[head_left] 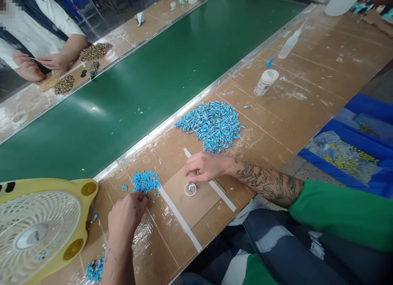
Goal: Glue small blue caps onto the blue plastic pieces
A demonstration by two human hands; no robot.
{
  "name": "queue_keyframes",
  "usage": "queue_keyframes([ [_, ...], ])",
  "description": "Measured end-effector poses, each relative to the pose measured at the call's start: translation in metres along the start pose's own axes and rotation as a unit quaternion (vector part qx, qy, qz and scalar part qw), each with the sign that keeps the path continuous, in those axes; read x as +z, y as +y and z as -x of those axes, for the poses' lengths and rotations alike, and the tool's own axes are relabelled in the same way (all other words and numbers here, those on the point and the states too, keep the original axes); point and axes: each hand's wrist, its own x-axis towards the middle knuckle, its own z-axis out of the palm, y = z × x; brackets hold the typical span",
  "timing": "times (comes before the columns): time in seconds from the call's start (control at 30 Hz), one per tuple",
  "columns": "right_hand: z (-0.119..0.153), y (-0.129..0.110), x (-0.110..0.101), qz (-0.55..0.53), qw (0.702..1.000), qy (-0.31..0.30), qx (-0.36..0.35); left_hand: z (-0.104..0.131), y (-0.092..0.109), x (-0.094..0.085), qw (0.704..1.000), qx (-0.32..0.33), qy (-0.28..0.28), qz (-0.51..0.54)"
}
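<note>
Near the counter's front edge, the left hand (pixel 127 215) pinches at a small heap of blue beads (pixel 145 181): tiny, light, hard, likely to roll. The right hand (pixel 204 166), fingers curled, steadies a small clear cap (pixel 190 189) on cardboard (pixel 192 199).

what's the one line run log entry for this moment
left hand: fingertips at small blue bead pile | right hand: beside clear round cap | large blue parts heap: untouched
</note>
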Motion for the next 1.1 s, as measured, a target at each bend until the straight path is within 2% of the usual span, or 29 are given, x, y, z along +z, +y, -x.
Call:
queue_keyframes([
  [0.13,0.0,0.001,-0.003,-0.012,1.0,-0.017,0.008,-0.002,0.004,-0.004,0.999,0.028,0.001,-0.031],
  [0.27,-0.001,0.001,-0.004,-0.034,0.998,-0.045,0.002,-0.002,0.001,-0.006,0.999,0.021,0.008,-0.026],
  [0.37,-0.002,0.0,-0.003,-0.04,0.997,-0.059,-0.001,0.001,-0.014,-0.001,0.997,0.014,0.019,0.078],
  [0.43,-0.002,0.0,-0.003,-0.036,0.997,-0.062,-0.006,0.007,-0.023,0.008,0.973,-0.016,0.054,0.222],
  [0.47,-0.002,0.0,-0.002,-0.03,0.998,-0.06,-0.011,0.01,-0.025,0.013,0.944,-0.049,0.077,0.317],
  [0.5,-0.002,0.0,-0.002,-0.024,0.998,-0.057,-0.017,0.013,-0.023,0.02,0.887,-0.062,0.133,0.438],
  [0.53,-0.002,0.0,-0.001,-0.019,0.998,-0.054,-0.025,0.016,-0.017,0.026,0.807,-0.047,0.174,0.563],
  [0.57,-0.001,0.0,0.0,-0.013,0.998,-0.053,-0.033,0.018,-0.007,0.031,0.712,0.0,0.187,0.676],
  [0.6,-0.001,0.0,0.002,-0.008,0.998,-0.052,-0.04,0.02,0.006,0.036,0.626,0.063,0.168,0.759],
  [0.63,-0.001,0.0,0.004,-0.003,0.997,-0.052,-0.048,0.02,0.022,0.039,0.558,0.125,0.136,0.809],
  [0.7,-0.001,-0.001,0.01,0.007,0.996,-0.058,-0.067,0.018,0.056,0.043,0.453,0.189,0.082,0.868],
  [0.77,-0.001,-0.001,0.016,0.018,0.994,-0.064,-0.086,0.014,0.083,0.044,0.376,0.218,0.033,0.9],
  [0.83,-0.002,-0.002,0.022,0.051,0.991,-0.053,-0.107,0.01,0.099,0.046,0.324,0.227,-0.008,0.918],
  [0.9,-0.002,-0.001,0.025,0.101,0.987,-0.022,-0.121,0.008,0.104,0.051,0.294,0.228,-0.037,0.927],
  [0.97,-0.002,-0.001,0.026,0.138,0.982,0.0,-0.13,0.007,0.103,0.056,0.281,0.229,-0.048,0.931],
  [1.1,-0.001,-0.005,0.018,0.105,0.986,-0.022,-0.131,0.006,0.101,0.058,0.278,0.238,-0.043,0.93],
])
